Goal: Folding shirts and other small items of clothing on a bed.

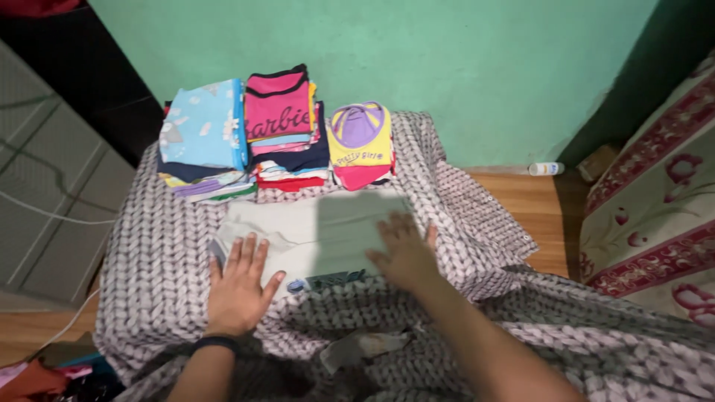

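Both hands press flat on a pale folded garment point(313, 231) at the bed's point(156, 275) middle: left hand point(238, 286) and right hand point(406, 253), fingers spread, gripping nothing. Three clothes stacks point(279, 134) line the far edge. Even, outward smoothing would best flatten creases.

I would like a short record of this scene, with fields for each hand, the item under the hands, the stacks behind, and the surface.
left hand: left hand flat, palm down, on the pale folded garment, at its left end
right hand: right hand flat on the same garment, at its right end
held items: none; fingers spread
stacks: three piles of folded clothes behind the garment, near the green wall
surface: grey knit-patterned blanket
floor: small white bottle by the wall
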